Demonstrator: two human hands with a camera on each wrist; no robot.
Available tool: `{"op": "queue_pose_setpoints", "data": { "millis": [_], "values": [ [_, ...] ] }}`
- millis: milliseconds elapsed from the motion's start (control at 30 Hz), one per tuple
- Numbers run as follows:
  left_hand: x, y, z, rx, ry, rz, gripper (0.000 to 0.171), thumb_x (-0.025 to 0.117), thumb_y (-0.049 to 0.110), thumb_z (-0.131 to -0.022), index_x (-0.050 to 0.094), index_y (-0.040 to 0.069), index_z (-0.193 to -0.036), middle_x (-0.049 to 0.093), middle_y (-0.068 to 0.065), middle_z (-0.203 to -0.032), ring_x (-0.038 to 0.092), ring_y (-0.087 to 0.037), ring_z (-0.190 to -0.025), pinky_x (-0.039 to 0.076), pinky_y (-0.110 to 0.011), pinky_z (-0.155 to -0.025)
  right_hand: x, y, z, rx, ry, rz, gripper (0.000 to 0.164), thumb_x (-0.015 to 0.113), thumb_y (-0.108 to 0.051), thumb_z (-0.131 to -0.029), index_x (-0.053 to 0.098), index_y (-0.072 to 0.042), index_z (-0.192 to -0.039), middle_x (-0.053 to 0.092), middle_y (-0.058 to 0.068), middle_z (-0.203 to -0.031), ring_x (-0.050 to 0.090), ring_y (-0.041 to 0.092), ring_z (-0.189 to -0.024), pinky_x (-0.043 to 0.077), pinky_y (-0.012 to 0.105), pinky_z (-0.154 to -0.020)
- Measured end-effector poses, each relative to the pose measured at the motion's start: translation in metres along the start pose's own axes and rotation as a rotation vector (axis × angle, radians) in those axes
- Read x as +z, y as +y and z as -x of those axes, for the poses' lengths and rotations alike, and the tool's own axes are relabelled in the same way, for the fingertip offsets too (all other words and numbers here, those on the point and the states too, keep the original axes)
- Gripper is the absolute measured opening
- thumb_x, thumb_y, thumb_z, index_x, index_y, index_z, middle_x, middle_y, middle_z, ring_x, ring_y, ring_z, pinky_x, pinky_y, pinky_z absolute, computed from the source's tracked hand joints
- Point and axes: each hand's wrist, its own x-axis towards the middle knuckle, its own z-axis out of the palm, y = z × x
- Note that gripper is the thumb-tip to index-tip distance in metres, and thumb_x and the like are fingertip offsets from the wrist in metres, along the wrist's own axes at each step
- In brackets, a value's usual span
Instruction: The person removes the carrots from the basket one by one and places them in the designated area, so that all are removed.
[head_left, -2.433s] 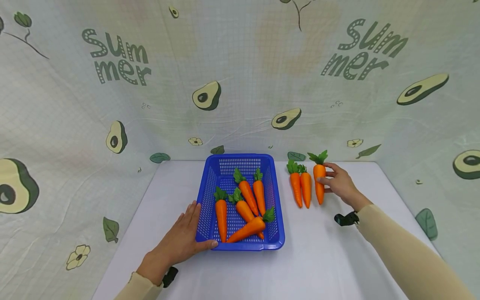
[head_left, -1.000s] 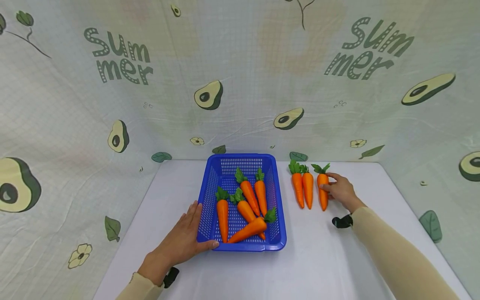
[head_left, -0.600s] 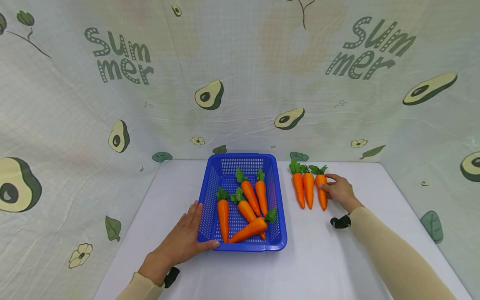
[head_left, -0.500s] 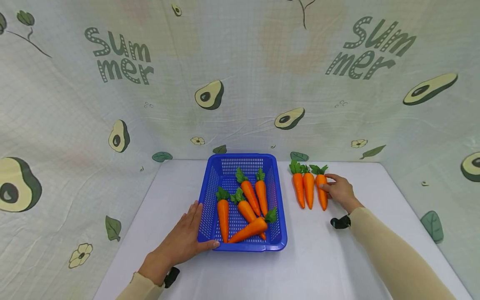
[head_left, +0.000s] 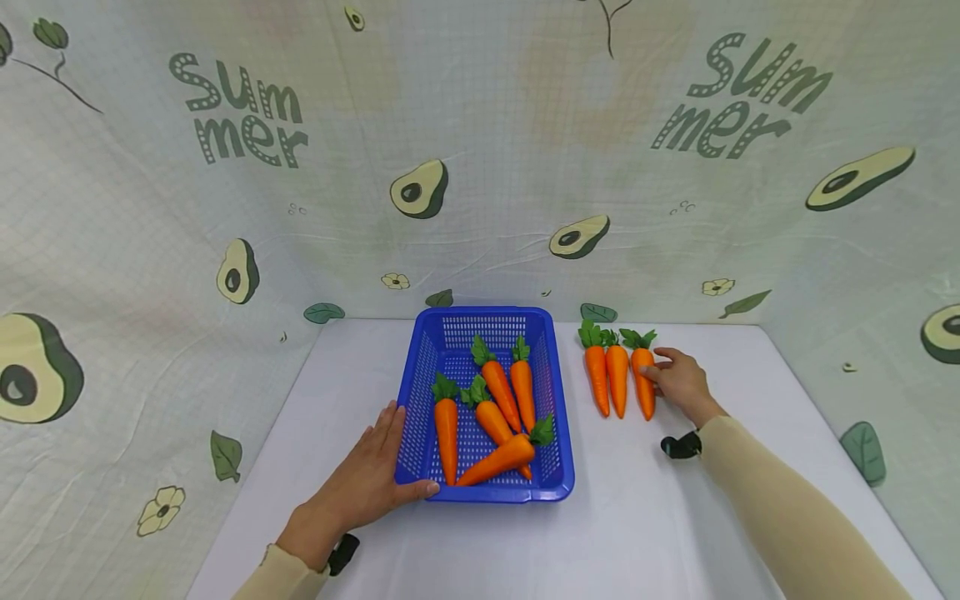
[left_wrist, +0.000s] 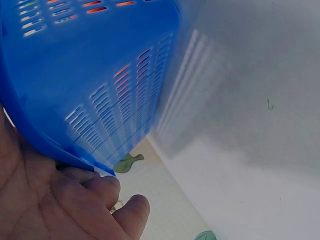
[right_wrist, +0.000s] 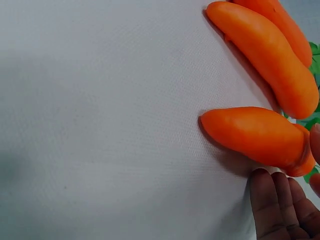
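My left hand (head_left: 363, 473) rests against the left side of a blue plastic basket (head_left: 558, 400), its thumb on the front rim. In the left wrist view, its fingers lie by the rim outside the perforated wall. Inside the basket are several orange carrots (head_left: 446, 433) with green tops. On the right, my right hand (head_left: 684, 383) is beside a carrot (head_left: 643, 385) lying on the table, fingers slightly parted from it and thumb near its upper part. The right wrist view shows the straight fingers next to this carrot (right_wrist: 255, 135). Two more carrots (head_left: 596, 379) lie just left of it.
A white table (head_left: 487, 550) bears the basket and the carrots. Cloth printed with avocados and lettering hangs as a wall (head_left: 480, 125) behind and at both sides. Each wrist carries a small black camera (head_left: 681, 446).
My right hand has laid the carrot down and shifted it left, closer to the other two. Its fingers have now loosened from the carrot. The left hand stays at the basket.
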Motion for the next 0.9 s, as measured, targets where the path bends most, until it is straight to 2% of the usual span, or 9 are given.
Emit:
{"op": "queue_pose_setpoints", "data": {
  "millis": [233, 400, 533, 700, 900],
  "values": [
    [0.0, 0.001, 0.0, 0.001, -0.003, -0.002, 0.134, 0.066, 0.085, -0.08, 0.009, 0.002, -0.169, 0.006, -0.02, -0.177, 0.017, -0.042, -0.163, 0.02, -0.06, -0.129, 0.001, 0.003, 0.0, 0.01, 0.01, -0.01, 0.067, 0.063, -0.025, -0.107, 0.035, 0.007, -0.159, 0.055, 0.037, -0.143, 0.075, 0.031, -0.098, 0.065, 0.033, -0.08],
    [-0.001, 0.001, 0.001, -0.001, -0.006, 0.0, 0.134, 0.067, 0.084, -0.08, 0.009, 0.002, -0.169, 0.006, -0.02, -0.177, 0.017, -0.042, -0.162, 0.02, -0.06, -0.129, 0.003, 0.004, 0.0, -0.002, 0.005, 0.002, 0.067, 0.062, -0.026, -0.107, 0.035, 0.007, -0.159, 0.054, 0.037, -0.144, 0.073, 0.034, -0.103, 0.065, 0.033, -0.081],
    [-0.001, 0.001, 0.001, -0.003, -0.009, 0.001, 0.134, 0.066, 0.084, -0.08, 0.009, 0.002, -0.169, 0.006, -0.02, -0.177, 0.018, -0.043, -0.162, 0.02, -0.06, -0.129, 0.004, 0.001, 0.002, 0.002, 0.025, 0.029, 0.067, 0.06, -0.027, -0.107, 0.035, 0.006, -0.159, 0.054, 0.035, -0.145, 0.069, 0.039, -0.109, 0.063, 0.043, -0.092],
    [-0.001, 0.001, 0.0, -0.006, -0.009, 0.0, 0.135, 0.066, 0.085, -0.079, 0.008, 0.003, -0.169, 0.005, -0.02, -0.177, 0.019, -0.043, -0.161, 0.02, -0.061, -0.129, 0.004, -0.003, 0.003, 0.007, 0.08, 0.055, 0.065, 0.058, -0.029, -0.106, 0.038, 0.004, -0.158, 0.052, 0.034, -0.145, 0.059, 0.046, -0.12, 0.053, 0.058, -0.107],
    [-0.002, 0.001, 0.001, -0.013, -0.01, 0.0, 0.136, 0.067, 0.085, -0.078, 0.008, 0.003, -0.169, 0.005, -0.02, -0.177, 0.019, -0.043, -0.162, 0.02, -0.061, -0.129, 0.005, -0.014, 0.006, -0.008, 0.155, 0.059, 0.062, 0.056, -0.031, -0.108, 0.041, 0.003, -0.157, 0.054, 0.032, -0.144, 0.057, 0.047, -0.122, 0.051, 0.06, -0.108]
  ]
}}
